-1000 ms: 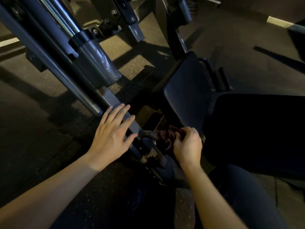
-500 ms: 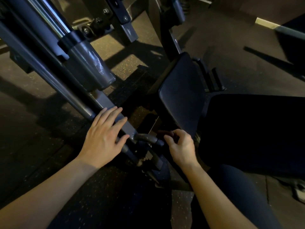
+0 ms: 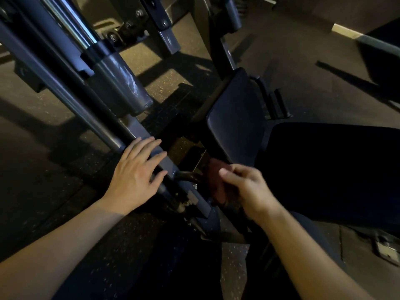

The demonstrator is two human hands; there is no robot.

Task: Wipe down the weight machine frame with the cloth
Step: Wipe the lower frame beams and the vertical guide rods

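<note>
The grey steel frame point(image 3: 71, 98) of the weight machine slants from the upper left down to the middle, with a thick cylinder point(image 3: 121, 87) on it. My left hand point(image 3: 134, 180) rests flat on the lower end of the frame bar, fingers straight. My right hand point(image 3: 249, 189) grips a dark red cloth point(image 3: 216, 182) just right of a short black handle point(image 3: 186, 175) at the frame's foot. Part of the cloth is hidden under my fingers.
A dark padded seat point(image 3: 236, 122) stands right of the frame, with a large black pad point(image 3: 333, 169) beside it. Speckled rubber floor point(image 3: 43, 169) lies all around. More frame bars and bolts point(image 3: 129, 29) rise at the top. My dark-clad legs fill the bottom.
My right hand has pulled the cloth back off the black handle, toward me and slightly right. My left hand stays on the frame bar.
</note>
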